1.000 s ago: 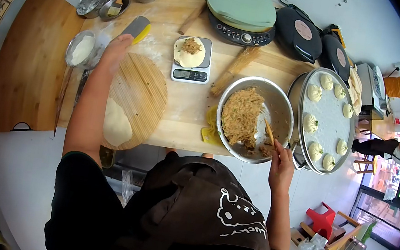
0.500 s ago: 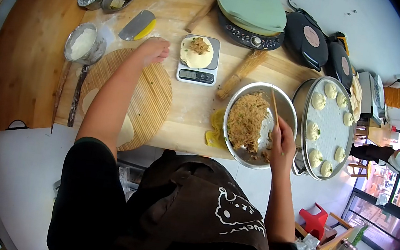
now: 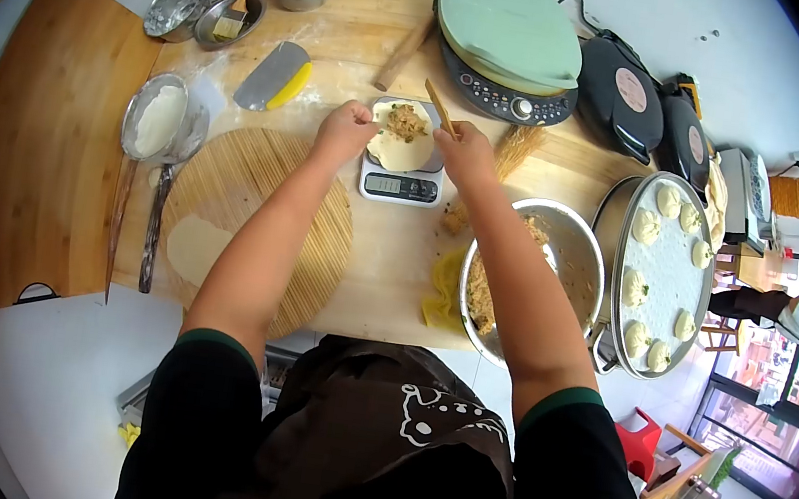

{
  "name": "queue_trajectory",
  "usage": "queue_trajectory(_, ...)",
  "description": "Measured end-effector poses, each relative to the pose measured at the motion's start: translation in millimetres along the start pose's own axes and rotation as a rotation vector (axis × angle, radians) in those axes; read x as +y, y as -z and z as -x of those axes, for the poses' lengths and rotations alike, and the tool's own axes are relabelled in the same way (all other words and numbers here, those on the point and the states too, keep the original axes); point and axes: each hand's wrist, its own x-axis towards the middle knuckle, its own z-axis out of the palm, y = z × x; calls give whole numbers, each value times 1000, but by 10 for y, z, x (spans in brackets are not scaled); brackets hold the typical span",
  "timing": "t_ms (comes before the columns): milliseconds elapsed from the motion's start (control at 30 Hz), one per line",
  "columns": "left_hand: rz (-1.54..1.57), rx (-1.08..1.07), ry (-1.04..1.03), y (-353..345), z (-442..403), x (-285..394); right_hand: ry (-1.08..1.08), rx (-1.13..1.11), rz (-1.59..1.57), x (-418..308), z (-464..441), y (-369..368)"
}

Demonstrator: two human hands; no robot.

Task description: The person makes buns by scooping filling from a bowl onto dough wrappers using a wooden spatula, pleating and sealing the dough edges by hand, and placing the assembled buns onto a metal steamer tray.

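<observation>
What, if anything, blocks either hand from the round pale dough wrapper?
Nothing visible: left hand is at the left edge of the dough wrapper; right hand, holding a brown wooden stick, is near its right edge.

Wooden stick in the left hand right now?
No, the right hand holds the wooden stick, while the left hand is at the dough round's edge.

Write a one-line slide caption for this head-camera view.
Dough round topped with filling on a digital scale, left hand at the dough's edge, right hand holding a wooden stick.
</observation>
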Motion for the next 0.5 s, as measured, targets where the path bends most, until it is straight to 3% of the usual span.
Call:
queue_trajectory(33,-44,74,-133,-43,84,93,-36,-26,-52,-11,-34,-48)
queue_trajectory(67,69,-12,-45,-36,147,194,-27,-47,-91,-16,-48,-101)
queue_trajectory(167,728,-37,35,-175,291,169,21,-77,-191,-84,67,-228)
queue_trajectory(300,1314,-136,69,-215,431,206,210,36,-226,-359,417,-224)
queue_trajectory(367,1426,-132,86,-145,579,460,345,88,-353,-445,567,-176)
queue_trajectory(433,1588,-107,159,-70,774,726,317,43,-358,-697,835,68)
queue_trajectory(500,1567,-219,150,-95,907,911,272,13,-320,-847,1050,283)
